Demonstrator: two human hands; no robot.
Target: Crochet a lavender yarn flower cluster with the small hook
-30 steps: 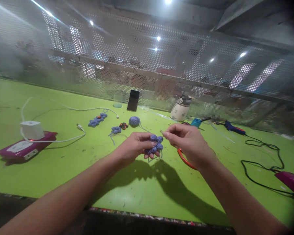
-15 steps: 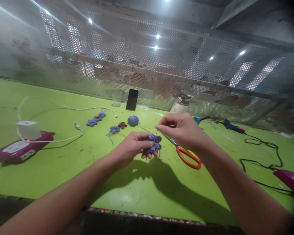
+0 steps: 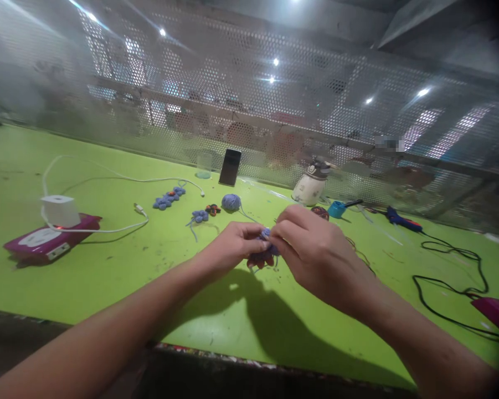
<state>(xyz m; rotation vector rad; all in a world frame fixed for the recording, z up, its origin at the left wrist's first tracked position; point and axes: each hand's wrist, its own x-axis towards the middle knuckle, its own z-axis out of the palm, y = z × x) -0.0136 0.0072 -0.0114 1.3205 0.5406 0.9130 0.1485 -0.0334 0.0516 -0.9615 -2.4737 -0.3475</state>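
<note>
In the head view, the left hand (image 3: 235,245) pinched a petalled purple-blue yarn flower (image 3: 266,256) above the lime-green tabletop (image 3: 108,271). The right hand (image 3: 318,249) met the flower's right side, its fingertips drawn narrow — whether they gripped anything could not be told. Behind, a strand ran from a round purple-blue yarn ball (image 3: 231,202) toward the flower — with a small black-and-orange yarn flower (image 3: 212,210) just left of the ball.
</note>
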